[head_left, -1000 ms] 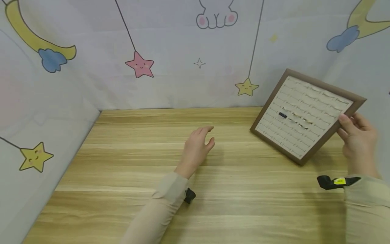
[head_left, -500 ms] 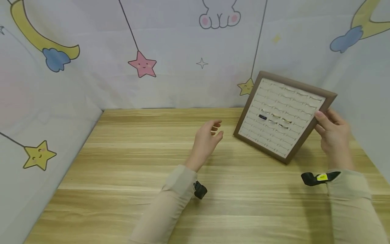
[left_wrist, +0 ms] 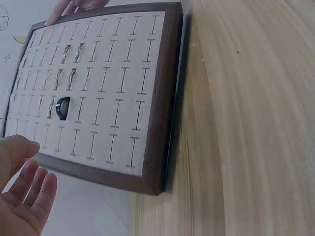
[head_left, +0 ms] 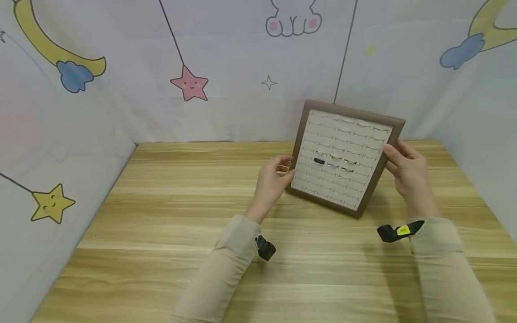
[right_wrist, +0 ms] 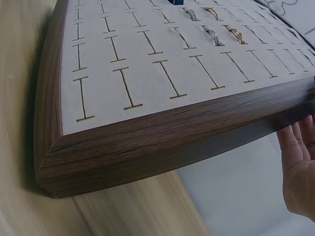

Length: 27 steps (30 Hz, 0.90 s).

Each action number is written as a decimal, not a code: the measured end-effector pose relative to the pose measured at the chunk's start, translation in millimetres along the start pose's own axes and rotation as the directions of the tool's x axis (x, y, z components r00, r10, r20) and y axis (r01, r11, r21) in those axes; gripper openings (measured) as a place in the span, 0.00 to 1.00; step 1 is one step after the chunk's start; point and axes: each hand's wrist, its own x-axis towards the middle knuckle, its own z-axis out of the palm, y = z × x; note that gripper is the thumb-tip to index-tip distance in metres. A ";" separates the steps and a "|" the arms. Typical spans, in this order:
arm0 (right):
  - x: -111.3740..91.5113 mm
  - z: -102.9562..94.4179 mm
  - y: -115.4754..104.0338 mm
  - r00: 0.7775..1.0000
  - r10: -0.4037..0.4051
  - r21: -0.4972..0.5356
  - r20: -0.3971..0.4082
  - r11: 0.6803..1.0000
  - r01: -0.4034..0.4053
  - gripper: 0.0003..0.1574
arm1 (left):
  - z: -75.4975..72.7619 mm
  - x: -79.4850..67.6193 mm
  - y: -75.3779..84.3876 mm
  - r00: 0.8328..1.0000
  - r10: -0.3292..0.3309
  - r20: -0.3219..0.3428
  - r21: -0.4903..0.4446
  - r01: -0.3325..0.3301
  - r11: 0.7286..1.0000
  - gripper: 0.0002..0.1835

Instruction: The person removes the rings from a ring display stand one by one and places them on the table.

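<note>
A ring display tray with a brown wooden frame and a slotted cream pad leans back, tilted, over the table. My right hand grips its right edge, thumb on the front and fingers behind. My left hand is at the left edge; in the left wrist view its thumb overlaps the frame while its loosely bent fingers stand beside the edge, unclosed. Several rings sit in the middle slots: a wide dark blue ring, gold ones such as this gold ring, and silver ones such as this silver ring.
The wood-grain table runs back to a white curtain printed with stars and moons. Another printed curtain panel borders the left side. A black wrist camera sits under my left sleeve, another wrist camera by the right.
My right hand has carried the ring tray leftward, turning it more upright. Its left edge now reaches my left hand, which moved slightly right, then stayed nearly still.
</note>
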 end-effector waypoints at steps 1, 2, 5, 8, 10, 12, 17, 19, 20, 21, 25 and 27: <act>0.1 2.7 1.8 1.000 0.001 -0.008 0.008 1.000 -0.001 0.15 | 0.1 0.2 -0.3 1.000 0.003 -0.001 0.002 -0.003 1.000 0.17; 0.1 5.2 3.5 1.000 0.004 -0.007 0.018 1.000 -0.004 0.15 | -0.1 0.0 -0.4 1.000 0.006 -0.003 0.004 -0.006 1.000 0.17; 0.1 12.6 8.2 0.999 0.007 -0.012 0.051 1.000 -0.006 0.14 | -0.1 0.3 -1.4 1.000 0.013 -0.009 0.008 -0.013 1.000 0.16; 0.3 19.4 12.6 0.996 0.020 -0.020 0.083 1.000 -0.019 0.14 | -0.4 0.4 -2.7 1.000 0.014 -0.018 0.014 -0.014 1.000 0.16; 0.5 23.6 15.3 0.995 0.031 -0.040 0.099 0.999 -0.028 0.14 | -0.5 0.6 -3.3 1.000 0.017 -0.025 0.020 -0.016 1.000 0.16; 0.6 27.4 18.1 0.993 0.042 -0.064 0.109 0.997 -0.035 0.13 | -0.8 0.4 -3.1 0.999 0.018 -0.030 0.024 -0.017 1.000 0.16; 0.8 34.3 23.8 0.989 0.064 -0.120 0.135 0.992 -0.048 0.13 | -1.8 -0.7 -1.0 0.999 0.015 -0.037 0.035 -0.014 0.999 0.15; 0.9 36.1 25.4 0.987 0.072 -0.128 0.147 0.990 -0.053 0.13 | -2.3 -1.5 -0.3 0.999 0.012 -0.040 0.045 -0.010 0.999 0.15; 1.0 36.8 25.8 0.985 0.074 -0.129 0.154 0.990 -0.054 0.14 | -2.6 -1.9 0.0 0.999 0.011 -0.041 0.049 -0.009 0.999 0.15; 1.2 37.2 26.2 0.984 0.077 -0.130 0.158 0.990 -0.056 0.14 | -2.9 -2.3 0.2 0.999 0.012 -0.043 0.054 -0.010 0.998 0.15; 1.3 37.9 24.5 0.979 0.101 -0.149 0.179 0.986 -0.075 0.15 | -3.2 -3.1 0.4 0.998 0.035 -0.054 0.086 -0.030 0.996 0.13; 1.7 36.9 21.9 0.971 0.132 -0.164 0.202 0.981 -0.100 0.15 | -2.8 -3.3 1.3 0.997 0.050 -0.060 0.113 -0.043 0.993 0.12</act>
